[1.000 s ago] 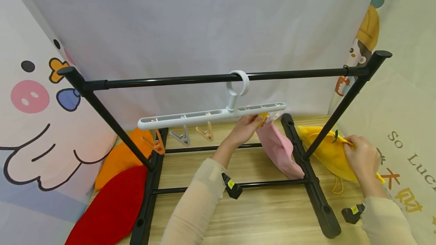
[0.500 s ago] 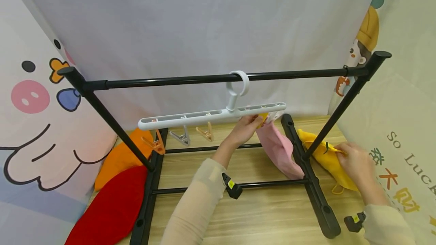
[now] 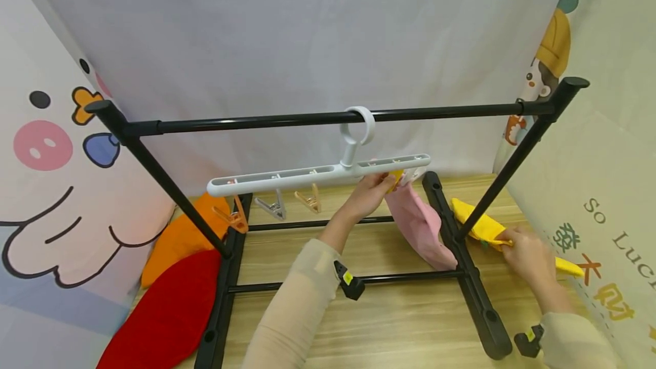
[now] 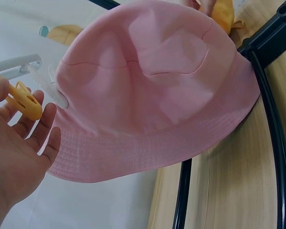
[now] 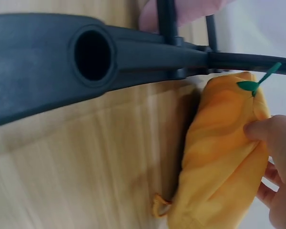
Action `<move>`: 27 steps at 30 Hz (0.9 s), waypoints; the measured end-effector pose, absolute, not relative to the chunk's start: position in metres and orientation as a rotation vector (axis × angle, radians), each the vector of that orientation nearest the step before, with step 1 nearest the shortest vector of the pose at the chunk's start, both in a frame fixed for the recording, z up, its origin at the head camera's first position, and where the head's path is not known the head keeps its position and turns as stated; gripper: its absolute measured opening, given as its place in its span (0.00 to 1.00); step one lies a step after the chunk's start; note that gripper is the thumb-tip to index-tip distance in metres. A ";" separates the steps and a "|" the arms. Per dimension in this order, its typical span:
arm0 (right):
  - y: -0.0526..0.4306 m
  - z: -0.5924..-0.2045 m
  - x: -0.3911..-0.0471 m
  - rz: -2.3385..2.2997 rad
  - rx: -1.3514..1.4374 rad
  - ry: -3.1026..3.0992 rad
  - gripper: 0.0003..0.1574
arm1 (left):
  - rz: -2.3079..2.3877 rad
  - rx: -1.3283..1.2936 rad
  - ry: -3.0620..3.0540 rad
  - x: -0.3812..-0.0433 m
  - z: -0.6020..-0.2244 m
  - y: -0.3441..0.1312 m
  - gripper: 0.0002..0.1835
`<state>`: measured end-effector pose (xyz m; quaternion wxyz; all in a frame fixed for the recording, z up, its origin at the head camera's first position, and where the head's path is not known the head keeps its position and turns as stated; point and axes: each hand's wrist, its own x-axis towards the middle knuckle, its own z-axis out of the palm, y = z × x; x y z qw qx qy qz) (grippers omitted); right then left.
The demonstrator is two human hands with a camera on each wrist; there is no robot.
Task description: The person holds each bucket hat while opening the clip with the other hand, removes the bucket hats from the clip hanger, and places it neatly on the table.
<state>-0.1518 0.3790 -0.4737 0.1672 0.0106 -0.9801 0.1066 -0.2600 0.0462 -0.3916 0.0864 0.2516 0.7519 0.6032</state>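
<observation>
My left hand (image 3: 365,198) is just under the right part of a white clip hanger (image 3: 277,180) and pinches a yellow clip (image 4: 26,101). Beside that clip, a white clip (image 4: 50,88) holds the edge of a pink bucket hat (image 4: 133,100), which hangs tilted with its brim lower. Past the rack's right leg, my right hand (image 3: 530,258) grips a folded yellow hat (image 5: 219,157) with a green sprout (image 5: 250,86) on it. In the right wrist view the thumb presses the cloth while the other fingers go behind it. A small loop (image 5: 160,205) sticks out from the hat.
The hanger hooks over the top bar (image 3: 256,122) of a black rack. Orange, grey and tan clips (image 3: 309,198) dangle on its left half. An orange cloth piece (image 3: 181,238) and a red one (image 3: 164,312) lie left of the rack on the wooden surface (image 3: 379,329).
My right hand has moved slightly left and turned the yellow hat, which now looks narrower and more folded. The left hand, clip and pink hat have stayed in place.
</observation>
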 end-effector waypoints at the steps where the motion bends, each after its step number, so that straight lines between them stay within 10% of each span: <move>1: 0.379 -0.475 -0.151 0.314 0.013 -2.829 0.08 | 1.795 0.747 2.245 -0.260 -0.391 0.046 0.18; 27: 0.386 -0.501 -0.165 0.577 0.132 -3.321 0.15 | 1.826 0.780 2.208 -0.261 -0.394 0.044 0.16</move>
